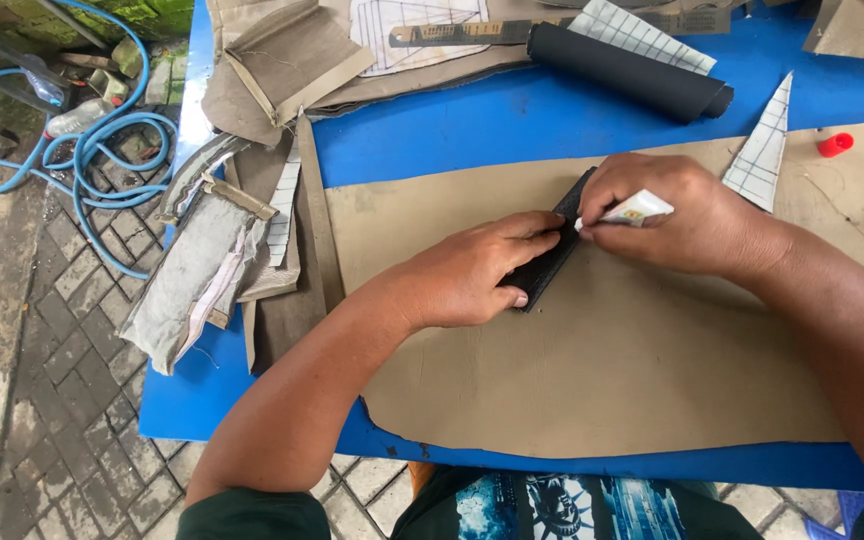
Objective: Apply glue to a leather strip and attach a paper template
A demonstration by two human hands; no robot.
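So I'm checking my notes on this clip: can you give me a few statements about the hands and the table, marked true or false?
1. The left hand presses on a black strip. True.
2. The right hand holds scissors. False: it holds a small white tube.
3. The strip lies on a tan sheet. True.
4. The table is red. False: it is blue.
5. A black roll lies at the far side. True.

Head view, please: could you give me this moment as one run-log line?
left hand: presses black strip onto tan sheet | right hand: holds small white tube at strip | surface: blue table
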